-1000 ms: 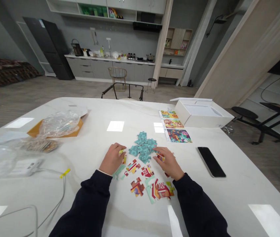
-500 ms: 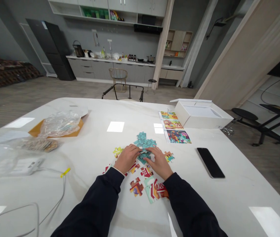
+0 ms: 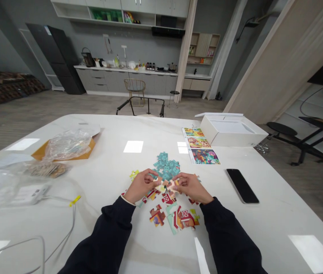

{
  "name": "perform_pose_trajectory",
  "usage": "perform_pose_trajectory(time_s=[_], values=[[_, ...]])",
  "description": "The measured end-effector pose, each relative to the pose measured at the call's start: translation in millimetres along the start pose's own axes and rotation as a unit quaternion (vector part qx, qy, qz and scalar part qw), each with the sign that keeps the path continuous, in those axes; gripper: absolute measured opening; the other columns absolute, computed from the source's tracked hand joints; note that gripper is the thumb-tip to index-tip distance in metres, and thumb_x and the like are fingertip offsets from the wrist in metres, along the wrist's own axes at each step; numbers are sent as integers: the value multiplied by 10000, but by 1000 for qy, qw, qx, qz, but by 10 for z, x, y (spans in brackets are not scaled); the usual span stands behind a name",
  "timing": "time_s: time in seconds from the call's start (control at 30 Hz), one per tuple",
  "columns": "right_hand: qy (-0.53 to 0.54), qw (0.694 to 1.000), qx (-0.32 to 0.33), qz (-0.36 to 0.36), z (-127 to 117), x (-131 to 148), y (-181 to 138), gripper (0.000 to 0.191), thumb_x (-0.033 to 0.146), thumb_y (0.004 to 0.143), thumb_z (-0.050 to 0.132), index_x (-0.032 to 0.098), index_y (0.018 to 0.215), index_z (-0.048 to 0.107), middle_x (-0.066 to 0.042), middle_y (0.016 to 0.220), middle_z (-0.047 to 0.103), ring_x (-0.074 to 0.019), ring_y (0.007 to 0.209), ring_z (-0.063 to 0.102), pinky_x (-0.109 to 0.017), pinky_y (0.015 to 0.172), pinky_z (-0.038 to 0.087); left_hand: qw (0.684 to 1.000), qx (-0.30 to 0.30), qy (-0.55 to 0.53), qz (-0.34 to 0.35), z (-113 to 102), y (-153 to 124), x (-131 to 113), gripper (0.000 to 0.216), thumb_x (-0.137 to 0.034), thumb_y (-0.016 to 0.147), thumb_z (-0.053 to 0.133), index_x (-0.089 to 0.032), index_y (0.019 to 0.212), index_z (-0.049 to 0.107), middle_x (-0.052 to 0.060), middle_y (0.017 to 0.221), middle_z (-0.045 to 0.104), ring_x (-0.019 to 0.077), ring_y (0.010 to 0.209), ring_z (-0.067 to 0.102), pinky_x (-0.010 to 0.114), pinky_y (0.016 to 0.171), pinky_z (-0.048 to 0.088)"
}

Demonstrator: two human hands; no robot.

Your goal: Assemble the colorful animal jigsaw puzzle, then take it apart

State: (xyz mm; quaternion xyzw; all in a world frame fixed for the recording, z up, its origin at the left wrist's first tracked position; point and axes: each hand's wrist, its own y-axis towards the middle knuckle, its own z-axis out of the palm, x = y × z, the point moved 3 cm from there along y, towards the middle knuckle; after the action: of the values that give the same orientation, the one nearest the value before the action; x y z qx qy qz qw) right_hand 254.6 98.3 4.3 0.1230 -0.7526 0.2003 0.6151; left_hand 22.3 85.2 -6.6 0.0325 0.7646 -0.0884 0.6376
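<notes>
In the head view my left hand (image 3: 141, 185) pinches a pale, cream-and-orange puzzle piece (image 3: 160, 187) between thumb and fingers. My right hand (image 3: 193, 188) grips another light peach puzzle piece (image 3: 173, 185) close beside it; whether the two touch I cannot tell. Just beyond both hands lies a heap of teal puzzle pieces (image 3: 165, 166), apparently lying back side up. Nearer to me are red barn pieces (image 3: 184, 218), some overlapping, and a single brown-red piece (image 3: 157, 215). A yellow-green piece (image 3: 133, 174) shows left of my left hand. Fingers partly cover the held pieces.
A black phone (image 3: 241, 185) lies to the right on the white table (image 3: 235, 236). Behind it are a picture sheet (image 3: 205, 156) and a white box (image 3: 235, 137). At left are clear plastic bags (image 3: 68, 144), a white power strip (image 3: 33, 194) and a grey cable (image 3: 73, 220).
My hands have moved apart and slightly nearer to me, off the teal heap. Light-coloured pieces now show face up between my fingers. A yellow-green piece has come into sight beside the barn pieces.
</notes>
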Motion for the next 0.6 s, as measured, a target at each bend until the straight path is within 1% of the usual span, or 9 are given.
perform_pose_trajectory(time_s=[0.07, 0.1, 0.17, 0.27, 0.37, 0.43, 0.47, 0.53, 0.6], values=[[-57, 995, 70, 43, -80, -10, -83, 415, 446, 692, 884, 165, 940, 706, 36, 604, 629, -131, 510, 589, -241, 505, 451, 995, 60, 80, -5, -99, -27, 25, 319, -400, 734, 839, -158, 892, 704, -23, 595, 635, 136, 547, 615, 224, 535, 454], [-88, 990, 92, 55, -113, -21, -117, 377, 433, 697, 876, 162, 908, 720, 29, 600, 628, -129, 496, 579, -237, 481, 434, 988, 84, 127, -1, -138, -43, 34, 291, -395, 735, 837, -159, 851, 714, -13, 599, 641, 139, 549, 613, 226, 528, 444], [-145, 983, 101, 53, -166, -47, -154, 301, 406, 722, 852, 163, 863, 744, 18, 602, 626, -131, 490, 569, -238, 459, 412, 969, 101, 222, 32, -189, -65, 24, 242, -381, 743, 835, -174, 829, 745, 9, 669, 676, 151, 590, 621, 241, 550, 450], [-216, 975, 57, -4, -203, -67, -131, 237, 371, 734, 842, 181, 851, 762, 3, 672, 646, -145, 532, 587, -257, 485, 435, 938, 44, 324, 117, -198, -63, -49, 173, -318, 771, 827, -204, 882, 760, 36, 843, 707, 196, 753, 659, 301, 700, 514], [-298, 950, -34, -85, -196, -49, -60, 185, 351, 764, 834, 207, 849, 754, -8, 762, 670, -178, 662, 646, -308, 649, 522, 911, -17, 364, 196, -117, -24, -105, 183, -211, 860, 739, -212, 1042, 730, 75, 1016, 713, 249, 976, 656, 395, 894, 527], [-340, 927, -94, -128, -152, -26, -12, 141, 321, 826, 793, 216, 903, 740, -19, 826, 688, -200, 768, 674, -348, 778, 540, 891, -19, 381, 247, -16, 13, -102, 334, -128, 881, 693, -236, 1197, 685, 96, 1211, 698, 276, 1162, 594, 453, 999, 491], [-352, 918, -110, -145, -115, -17, 9, 143, 304, 852, 772, 220, 961, 733, -30, 880, 700, -211, 826, 684, -363, 823, 540, 881, -9, 391, 265, 40, 33, -85, 403, -100, 876, 691, -253, 1248, 663, 92, 1293, 679, 287, 1237, 551, 476, 1030, 469], [-360, 910, -107, -178, -15, -10, 47, 236, 274, 876, 755, 230, 1104, 711, -60, 1023, 709, -237, 969, 685, -385, 897, 539, 869, 11, 411, 275, 132, 76, -33, 450, -91, 863, 717, -272, 1270, 654, 76, 1349, 667, 303, 1291, 507, 499, 1037, 448], [-356, 909, -85, -199, 81, -23, 75, 321, 262, 877, 763, 244, 1190, 692, -75, 1118, 699, -255, 1072, 667, -404, 956, 533, 864, 14, 424, 270, 180, 108, 13, 389, -127, 867, 741, -265, 1224, 673, 76, 1293, 693, 306, 1246, 529, 489, 1002, 451]])
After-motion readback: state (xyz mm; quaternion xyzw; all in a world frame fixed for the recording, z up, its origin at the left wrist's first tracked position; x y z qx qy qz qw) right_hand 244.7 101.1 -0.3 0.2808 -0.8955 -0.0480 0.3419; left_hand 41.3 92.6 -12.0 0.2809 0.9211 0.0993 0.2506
